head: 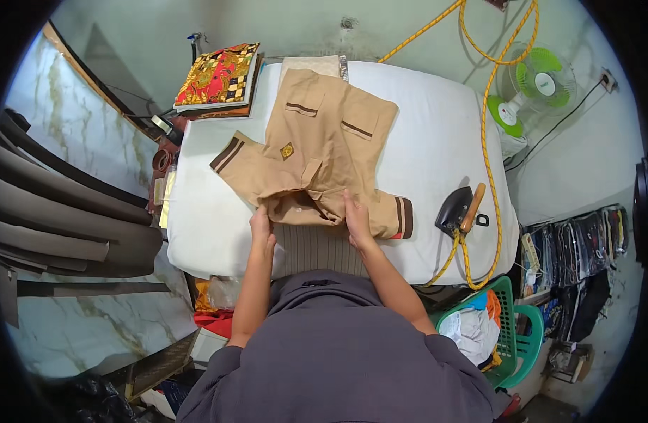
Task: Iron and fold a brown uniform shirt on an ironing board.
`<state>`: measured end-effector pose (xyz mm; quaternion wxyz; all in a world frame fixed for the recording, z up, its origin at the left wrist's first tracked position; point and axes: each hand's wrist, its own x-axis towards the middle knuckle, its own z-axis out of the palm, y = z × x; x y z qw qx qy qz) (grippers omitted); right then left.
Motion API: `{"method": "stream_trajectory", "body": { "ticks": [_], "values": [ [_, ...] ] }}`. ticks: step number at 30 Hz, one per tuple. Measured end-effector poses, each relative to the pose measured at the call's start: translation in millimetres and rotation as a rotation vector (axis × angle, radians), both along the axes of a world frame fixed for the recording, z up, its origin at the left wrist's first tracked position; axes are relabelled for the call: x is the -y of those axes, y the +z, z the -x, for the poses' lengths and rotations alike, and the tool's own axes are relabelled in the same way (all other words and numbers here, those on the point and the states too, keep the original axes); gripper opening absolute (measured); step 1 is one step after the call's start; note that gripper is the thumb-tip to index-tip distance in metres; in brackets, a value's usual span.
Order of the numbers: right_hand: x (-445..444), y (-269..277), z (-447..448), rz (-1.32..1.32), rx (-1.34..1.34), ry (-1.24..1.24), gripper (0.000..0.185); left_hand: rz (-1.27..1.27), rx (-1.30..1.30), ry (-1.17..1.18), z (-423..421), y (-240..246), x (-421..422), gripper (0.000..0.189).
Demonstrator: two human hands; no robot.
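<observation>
A tan short-sleeved shirt (pixel 303 132) lies before me on a white padded ironing surface (pixel 435 132). Dark brown bands trim its cuffs and pockets, and a diamond-shaped patch (pixel 287 151) sits on its front. Its collar end faces me, with the neck opening showing as a dark hollow. On the left of this opening, my left hand (pixel 262 224) grips the fabric. My right hand (pixel 357 219) pinches the other side, the thumb lying on top. An electric iron (pixel 455 211) with a wooden handle rests on the surface to the right of the shirt.
A yellow cord (pixel 490 158) runs from the iron up past the green fan (pixel 541 79). Folded batik cloth (pixel 215 76) is stacked at the back left. A green plastic basket (pixel 506 328) holding clothes stands at the lower right. Garments (pixel 572 248) hang beside the right wall.
</observation>
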<state>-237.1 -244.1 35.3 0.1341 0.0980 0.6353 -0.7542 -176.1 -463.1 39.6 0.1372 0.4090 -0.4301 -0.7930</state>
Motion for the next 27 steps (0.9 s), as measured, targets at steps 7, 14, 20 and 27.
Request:
{"method": "stream_trajectory", "body": {
  "ticks": [7, 14, 20, 27],
  "values": [
    [3.4, 1.5, 1.2, -0.069, -0.212, 0.118, 0.035, 0.56, 0.127, -0.24, -11.6, 4.2, 17.6, 0.024],
    [16.7, 21.5, -9.3, -0.399, -0.33, 0.23, 0.039, 0.654, -0.058, -0.395, 0.5, 43.4, 2.7, 0.018],
    [21.3, 0.2, -3.2, -0.3, -0.392, 0.257, 0.029, 1.395, 0.478, -0.41, 9.6, 30.0, 7.3, 0.039],
    [-103.0, 12.3, 3.8, -1.15, -0.594, -0.005, 0.031, 1.905, -0.126, -0.573, -36.0, 8.8, -33.1, 0.022]
  ]
}}
